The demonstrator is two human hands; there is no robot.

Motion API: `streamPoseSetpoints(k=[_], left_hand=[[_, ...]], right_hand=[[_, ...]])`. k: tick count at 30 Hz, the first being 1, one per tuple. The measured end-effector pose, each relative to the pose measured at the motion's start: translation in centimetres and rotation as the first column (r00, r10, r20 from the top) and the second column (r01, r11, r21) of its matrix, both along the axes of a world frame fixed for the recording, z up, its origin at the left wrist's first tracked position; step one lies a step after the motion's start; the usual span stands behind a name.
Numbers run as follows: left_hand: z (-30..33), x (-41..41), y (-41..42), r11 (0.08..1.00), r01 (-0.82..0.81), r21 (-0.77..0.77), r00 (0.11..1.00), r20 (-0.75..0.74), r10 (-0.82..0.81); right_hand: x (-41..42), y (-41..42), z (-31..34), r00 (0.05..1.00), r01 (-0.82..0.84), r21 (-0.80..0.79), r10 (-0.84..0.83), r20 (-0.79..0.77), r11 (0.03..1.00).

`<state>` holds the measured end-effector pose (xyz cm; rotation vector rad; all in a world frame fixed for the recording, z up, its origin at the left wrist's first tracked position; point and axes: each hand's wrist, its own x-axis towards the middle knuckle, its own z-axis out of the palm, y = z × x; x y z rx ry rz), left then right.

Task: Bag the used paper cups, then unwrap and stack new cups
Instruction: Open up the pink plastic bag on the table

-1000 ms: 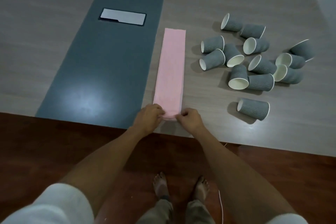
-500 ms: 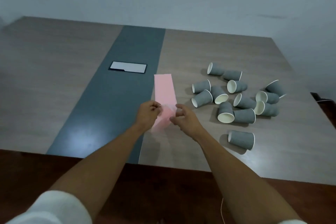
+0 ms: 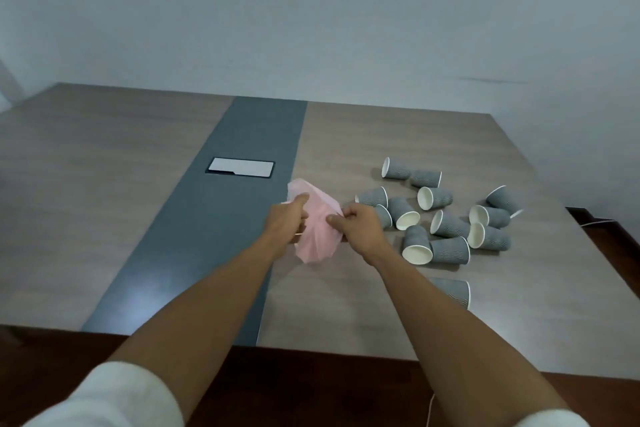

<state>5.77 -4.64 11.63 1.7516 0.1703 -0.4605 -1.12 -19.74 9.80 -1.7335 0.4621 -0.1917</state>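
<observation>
Pale blue-grey walls close in behind a wide wood-grain conference table [image 3: 104, 191] with a dark grey strip [image 3: 221, 236] down its middle and a rectangular cable-box lid [image 3: 241, 167] set into that strip.

From the head camera, both bare forearms reach out over the near edge. Between them the pink plastic bag [image 3: 317, 232] is held up off the table, crumpled and partly ballooned, its thin film translucent and creased, a loose end hanging down below the hands. The left hand [image 3: 285, 224] pinches one side of the bag between thumb and curled fingers; the right hand [image 3: 358, 224] pinches the opposite side the same way, fingers bent round the film. The two hands sit close together, pulling apart.

To the right, well clear of the bag, the grey ripple-wall paper cups [image 3: 446, 218] lie scattered on their sides, white insides showing, several touching one another. One lone cup [image 3: 453, 291] lies nearer the table edge, partly hidden by the right forearm.

By my reading, the step in hand is opening the bag's mouth, so bagging has not yet begun. Next, the film layers need separating into a wide opening, with one hand freed to gather cups. No wrapped new cups are visible.
</observation>
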Motion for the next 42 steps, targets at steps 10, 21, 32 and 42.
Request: streamPoseSetpoints(k=[10,21,32,42], left_hand=[[-1.0,-0.4,0.2,0.976,0.199,-0.086,0.957,0.231,-0.175],[-0.9,1.1,2.7,0.998,0.057,0.029,0.97,0.237,-0.062],[1.0,2.4,3.3,0.944,-0.323,0.068,0.822,0.515,0.244],[0.4,4.6,8.4,0.582,0.003,0.813,0.398,0.533,-0.747]], right_hand=[[-0.4,-1.3,0.2,0.996,0.076,0.115,-0.081,0.037,0.99],[-0.7,-4.1,-0.6,0.95,0.308,0.124,-0.311,0.004,0.943],[-2.8,-5.9,-2.1,0.96,0.157,-0.505,-0.252,-0.125,0.849],[-4.3,-9.6,-2.1,0.798,0.548,-0.22,-0.583,-0.154,0.807]])
